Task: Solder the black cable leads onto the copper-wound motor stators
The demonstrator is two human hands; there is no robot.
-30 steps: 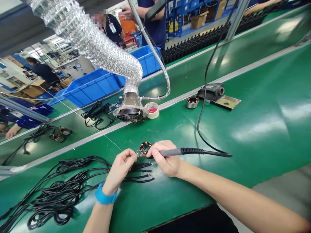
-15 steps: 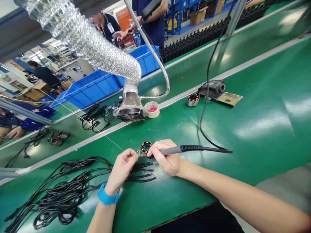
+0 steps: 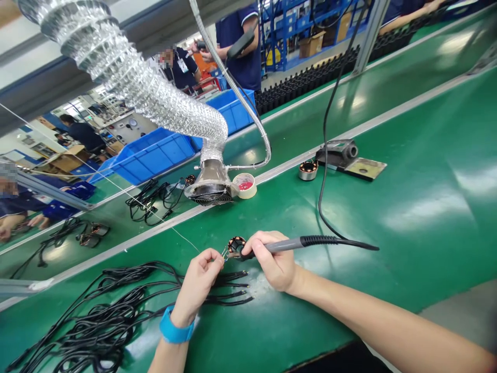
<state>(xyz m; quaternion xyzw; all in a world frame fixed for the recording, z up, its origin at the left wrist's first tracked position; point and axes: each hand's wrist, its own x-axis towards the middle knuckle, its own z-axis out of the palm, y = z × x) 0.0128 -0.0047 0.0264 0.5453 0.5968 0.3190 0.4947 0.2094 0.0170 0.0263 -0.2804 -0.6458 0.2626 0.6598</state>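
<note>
My right hand (image 3: 274, 261) is closed around the grey handle of a soldering iron (image 3: 285, 244), its tip pointing left. With thumb and fingertips, my left hand (image 3: 204, 269) pinches the end of a thin solder wire (image 3: 185, 239) that runs in from the upper left. Between the hands sits a motor stator (image 3: 236, 244) with copper windings, partly hidden by the iron and right hand. Its thin leads reach toward my left fingertips, where the iron's tip meets or nearly meets them; exact contact is too small to tell. Black cables (image 3: 128, 300) lie under and beside my left wrist.
Above the hands hangs a fume hood (image 3: 212, 186) on a foil duct. A tape roll (image 3: 245, 185), another stator (image 3: 308, 170) and an iron stand (image 3: 349, 158) stand farther back. The iron's cord (image 3: 321, 207) loops at right. Blue bins (image 3: 151, 155) and co-workers are beyond.
The camera view has tilted slightly, so the bench appears lower. Both hands keep their grips, and the iron's tip stays by the stator leads. A co-worker's hands behind have moved.
</note>
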